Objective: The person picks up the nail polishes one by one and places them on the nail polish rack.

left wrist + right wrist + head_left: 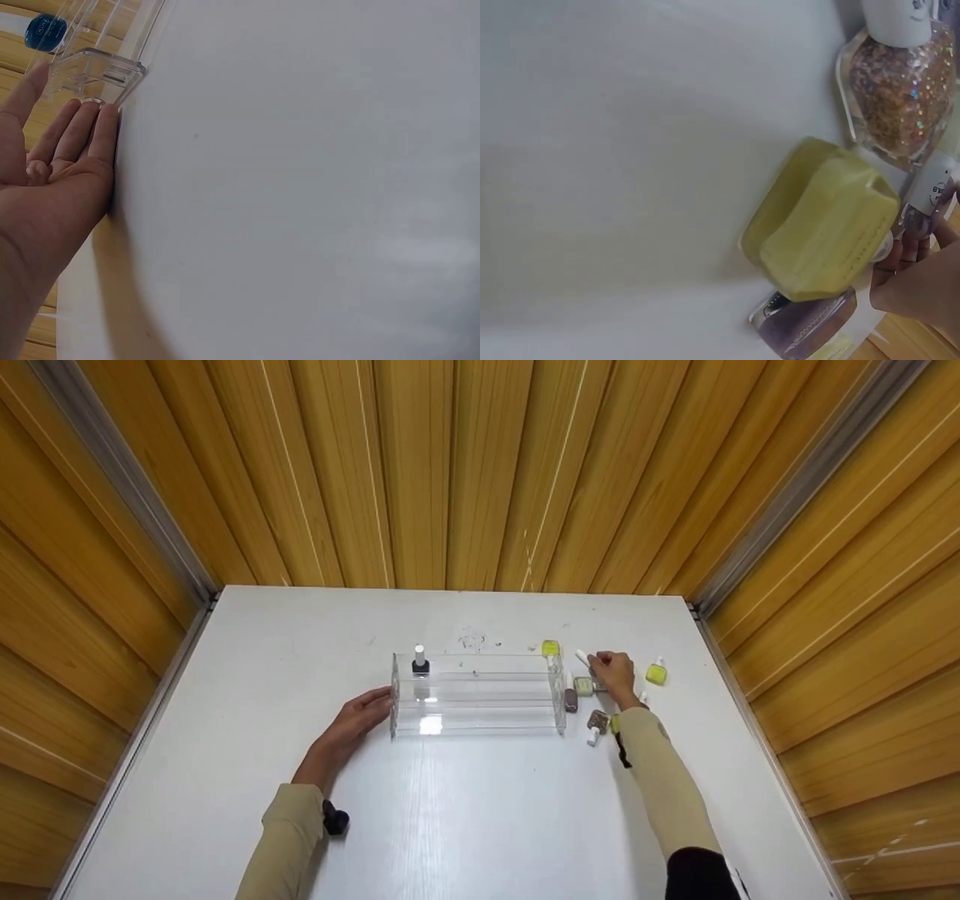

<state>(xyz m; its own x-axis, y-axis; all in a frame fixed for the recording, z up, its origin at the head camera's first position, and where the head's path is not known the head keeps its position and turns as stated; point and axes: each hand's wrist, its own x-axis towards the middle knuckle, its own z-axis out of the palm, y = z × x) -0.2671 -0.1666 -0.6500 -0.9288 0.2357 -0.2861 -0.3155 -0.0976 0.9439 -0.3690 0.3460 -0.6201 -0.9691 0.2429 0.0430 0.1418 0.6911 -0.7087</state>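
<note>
A clear acrylic tiered rack [480,705] lies on the white table. My left hand [362,714] touches its left end panel; in the left wrist view the fingers [75,135] stretch toward that panel. On the rack's back tier stands a dark blue nail polish bottle [421,666] with a white cap. Right of the rack, my right hand [615,673] pinches a nail polish bottle whose white cap [583,658] points up and left; the hand hides most of its body. Below that hand lie a pale green bottle [583,685] and a mauve bottle [571,700].
A yellow bottle [550,648] lies behind the rack's right end, and another yellow bottle [656,673] lies farther right. A glittery bottle [598,721] rests near the right sleeve [660,765]. Ribbed wood-look walls [450,472] enclose the table [480,825].
</note>
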